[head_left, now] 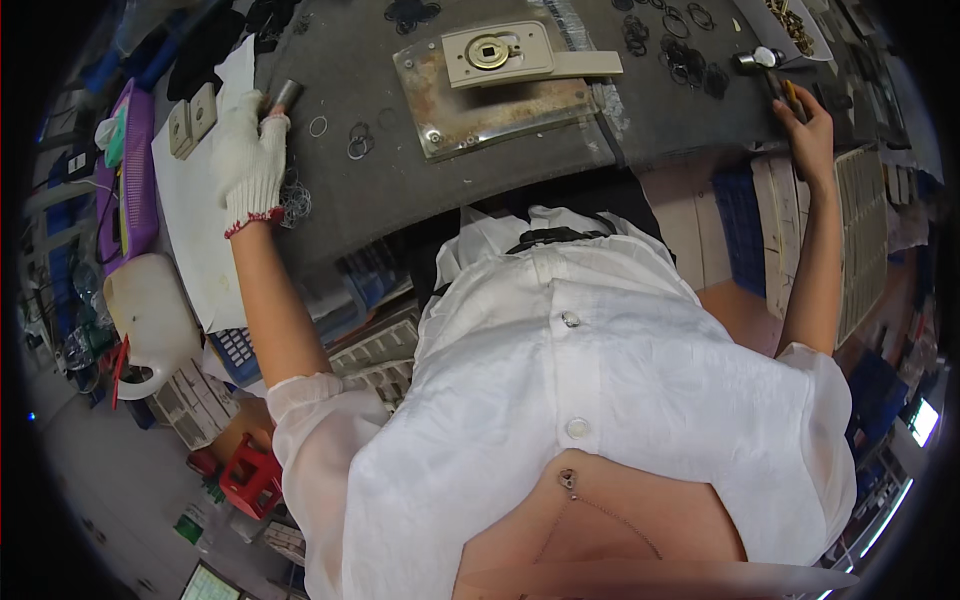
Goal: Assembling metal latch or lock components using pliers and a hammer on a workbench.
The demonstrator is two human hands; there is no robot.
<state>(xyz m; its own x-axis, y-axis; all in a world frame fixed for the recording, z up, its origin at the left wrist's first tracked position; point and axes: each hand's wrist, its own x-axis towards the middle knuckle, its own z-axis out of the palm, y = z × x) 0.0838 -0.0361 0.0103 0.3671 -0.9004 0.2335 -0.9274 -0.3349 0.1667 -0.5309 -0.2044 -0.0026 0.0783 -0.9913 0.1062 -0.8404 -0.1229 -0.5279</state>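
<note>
My left hand, in a white knitted glove with a red cuff edge, is at the left of the bench. Its thumb and fingers close round a short grey metal cylinder. At the right, my bare right hand grips a hammer by its handle, which shows some yellow; the metal head lies toward the far side. Between the hands, a beige door-handle plate with a long lever and a round brass-coloured centre rests on a worn metal plate.
Two beige blocks lie on white paper at the left, beside a purple basket. Thin rings and dark rings are scattered over the bench. A white tray of brass-coloured parts is far right.
</note>
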